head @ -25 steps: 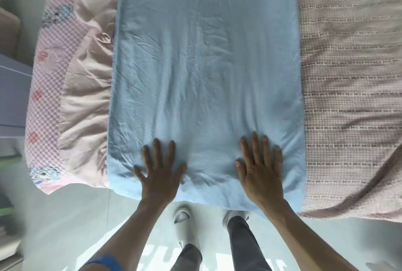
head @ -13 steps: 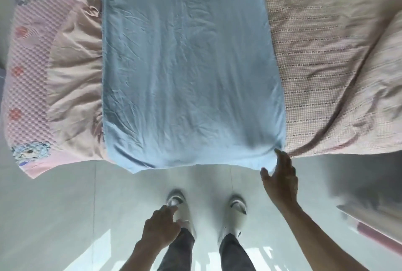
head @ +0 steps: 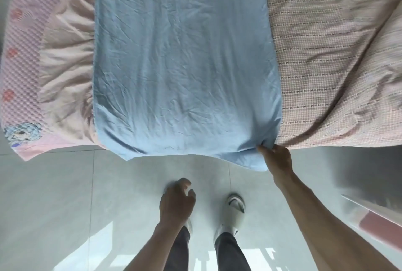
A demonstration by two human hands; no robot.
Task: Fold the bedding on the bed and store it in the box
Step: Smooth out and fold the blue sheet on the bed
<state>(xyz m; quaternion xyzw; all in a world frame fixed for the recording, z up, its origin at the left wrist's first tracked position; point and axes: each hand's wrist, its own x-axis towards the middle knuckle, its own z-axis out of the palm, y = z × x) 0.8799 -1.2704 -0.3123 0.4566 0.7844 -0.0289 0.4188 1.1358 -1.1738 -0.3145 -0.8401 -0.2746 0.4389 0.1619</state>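
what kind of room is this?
Most likely a home bedroom. A bed with a patterned cover fills the upper view, with a folded blue sheet across it and a pink ruffled skirt at the left. The floor is pale tile. The right hand pinches the sheet's corner.

Pale grey tiled floor (head: 54,201) with bright sunlight patches (head: 97,253)

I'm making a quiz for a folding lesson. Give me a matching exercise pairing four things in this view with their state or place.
Things:
1. right hand
2. left hand
3. blue sheet
4. patterned quilt

States:
A. hangs free above the floor
B. pinches a fabric corner
C. lies to the right of the blue fabric
D. spread flat, near edge overhanging the bed

Pairs: 1-B, 2-A, 3-D, 4-C
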